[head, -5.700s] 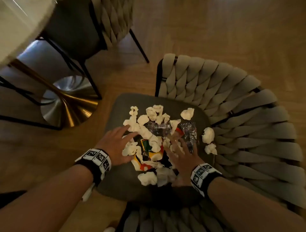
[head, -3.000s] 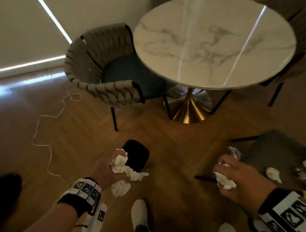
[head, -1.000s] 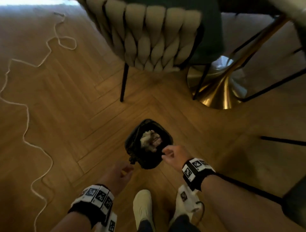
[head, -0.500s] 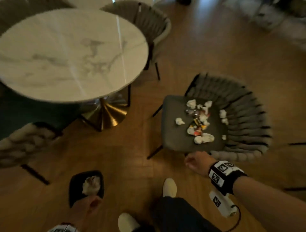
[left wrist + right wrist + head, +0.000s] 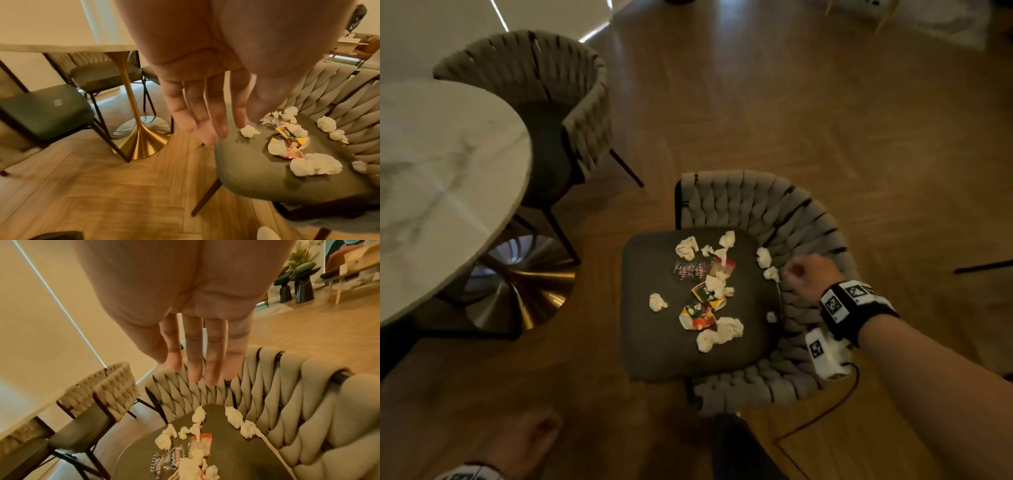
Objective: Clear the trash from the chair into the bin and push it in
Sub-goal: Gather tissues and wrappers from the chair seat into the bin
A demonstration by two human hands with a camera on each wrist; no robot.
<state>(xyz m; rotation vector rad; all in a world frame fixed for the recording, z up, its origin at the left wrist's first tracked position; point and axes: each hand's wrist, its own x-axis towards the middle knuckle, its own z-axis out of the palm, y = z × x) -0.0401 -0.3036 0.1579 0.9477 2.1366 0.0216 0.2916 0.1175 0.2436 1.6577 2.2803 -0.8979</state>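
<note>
1. A dark grey cushioned chair with a woven beige strap backrest (image 5: pixel 784 219) is seen from above, its seat strewn with crumpled white tissue wads (image 5: pixel 722 334) and colourful snack wrappers (image 5: pixel 697 313).
2. The right hand (image 5: pixel 810 277) is held over the seat's right edge, just beside a tissue wad; its fingers are shown extended and empty in the wrist view.
3. The left hand (image 5: pixel 205 97) is held relaxed, nothing grasped, near the seat's front corner.
4. A round white marble table on a gold pedestal (image 5: pixel 438 178) is pictured at left.
5. The bin is not shown.
</note>
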